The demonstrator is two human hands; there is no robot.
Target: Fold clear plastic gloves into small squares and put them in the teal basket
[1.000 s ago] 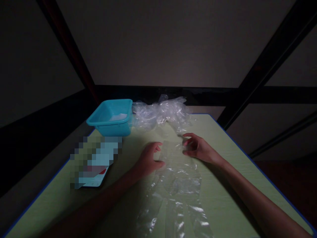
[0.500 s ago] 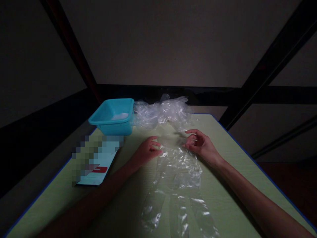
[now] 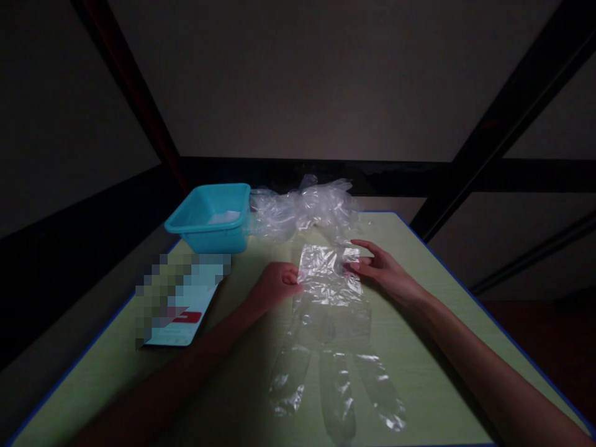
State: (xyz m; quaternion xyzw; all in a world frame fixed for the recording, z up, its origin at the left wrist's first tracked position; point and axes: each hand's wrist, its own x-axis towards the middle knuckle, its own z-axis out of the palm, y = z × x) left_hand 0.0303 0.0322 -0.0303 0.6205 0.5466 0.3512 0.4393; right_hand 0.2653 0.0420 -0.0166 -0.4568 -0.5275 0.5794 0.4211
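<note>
A clear plastic disposable glove (image 3: 333, 323) lies on the table, its fingers spread toward me and its crinkled cuff pointing away. My left hand (image 3: 277, 284) is closed at the left edge of the cuff, thumb against curled fingers, pinching the thin film. At the cuff's right edge, my right hand (image 3: 386, 273) pinches the film between thumb and bent fingers, while its index finger stretches out beyond the edge. Some of the right fingertips show through or behind the plastic. Beyond the cuff sits a loose heap of similar clear plastic gloves (image 3: 321, 208).
A turquoise plastic basin (image 3: 212, 239) with something white inside stands at the far left, touching the heap. In front of it lies a phone (image 3: 186, 316) with a lit, partly pixelated screen. The pale green table (image 3: 447, 360) has a blue edge; a wall rises behind.
My left fingers have closed on the cuff edge. The cuff now looks straighter and catches more light, and the glove's fingertips have drawn slightly away from me.
</note>
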